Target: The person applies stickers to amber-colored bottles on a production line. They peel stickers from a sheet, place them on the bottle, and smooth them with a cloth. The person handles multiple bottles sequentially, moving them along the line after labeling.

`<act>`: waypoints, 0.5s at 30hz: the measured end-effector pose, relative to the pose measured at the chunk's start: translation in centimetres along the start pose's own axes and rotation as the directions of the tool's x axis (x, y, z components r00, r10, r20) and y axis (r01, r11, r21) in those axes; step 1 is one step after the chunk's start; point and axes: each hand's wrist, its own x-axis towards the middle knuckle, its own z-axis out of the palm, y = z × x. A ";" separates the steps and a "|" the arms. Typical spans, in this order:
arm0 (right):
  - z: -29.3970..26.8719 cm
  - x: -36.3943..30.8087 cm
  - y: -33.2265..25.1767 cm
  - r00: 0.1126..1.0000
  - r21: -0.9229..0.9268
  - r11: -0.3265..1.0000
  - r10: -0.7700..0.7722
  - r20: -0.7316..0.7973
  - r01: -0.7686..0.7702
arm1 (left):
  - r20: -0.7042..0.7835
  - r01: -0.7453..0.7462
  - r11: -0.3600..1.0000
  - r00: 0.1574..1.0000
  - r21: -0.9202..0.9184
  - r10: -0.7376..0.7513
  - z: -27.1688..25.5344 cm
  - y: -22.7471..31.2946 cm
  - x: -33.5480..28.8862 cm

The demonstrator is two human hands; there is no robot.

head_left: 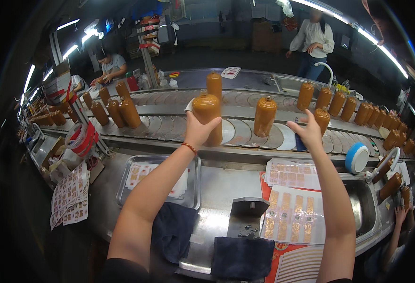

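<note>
Left forearm (153,193) and right forearm (335,188) reach forward, nearest the camera. Left hand (200,131) is wrapped around a brown bottle (206,106), thumb across its near side, the bottle's long axis roughly upright. Right of that grip, a lone bottle (265,118) stands upright between the hands, seemingly nearer the right hand (311,133), whose fingers are spread; whether they hold the dark blue thing (300,143) below them, I cannot tell. Bodyward and left of the left grip lies a metal tray (194,181).
</note>
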 end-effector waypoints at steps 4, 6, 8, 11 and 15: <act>4.9 5.5 -1.3 0.994 -0.176 0.979 0.106 0.021 -0.101 | -0.069 -0.069 0.996 0.996 -0.051 0.065 4.5 -2.8 2.0; 7.3 7.4 -1.8 0.973 -0.192 0.959 0.224 0.053 -0.210 | -0.088 -0.073 0.997 0.993 -0.004 0.072 5.3 -4.0 2.3; 8.9 8.9 -0.3 0.973 -0.231 0.949 0.228 0.031 -0.215 | -0.087 -0.043 0.998 0.995 -0.037 0.040 6.3 -5.5 2.6; 9.8 9.5 2.6 0.985 -0.204 0.964 0.172 -0.010 -0.171 | -0.062 0.057 0.995 0.996 -0.082 -0.062 7.0 -7.4 2.1; 8.1 10.2 8.9 0.989 -0.204 0.970 0.115 -0.090 -0.131 | -0.063 0.066 0.998 0.996 0.009 -0.065 10.0 -8.3 1.9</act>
